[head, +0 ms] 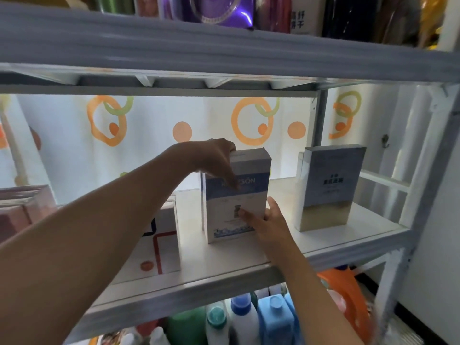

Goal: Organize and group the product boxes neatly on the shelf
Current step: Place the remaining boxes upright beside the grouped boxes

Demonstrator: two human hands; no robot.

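A blue and white box (251,195) stands upright in the middle of the white shelf (224,267). My left hand (219,158) grips its top left corner from above. My right hand (263,220) holds its lower right edge, thumb across the front. Another box edge shows just behind it on the left. A grey and gold box (328,188) stands upright to the right, apart from the hands, with one more box partly hidden behind it. A white box with red and dark lines (161,245) stands to the left, partly hidden by my left forearm.
A pinkish box (22,210) sits at the shelf's far left. Bags and packets (224,11) fill the shelf above. Detergent bottles (249,319) stand on the shelf below. A curtain with orange circles (149,125) hangs behind. The shelf frame post (398,257) rises on the right.
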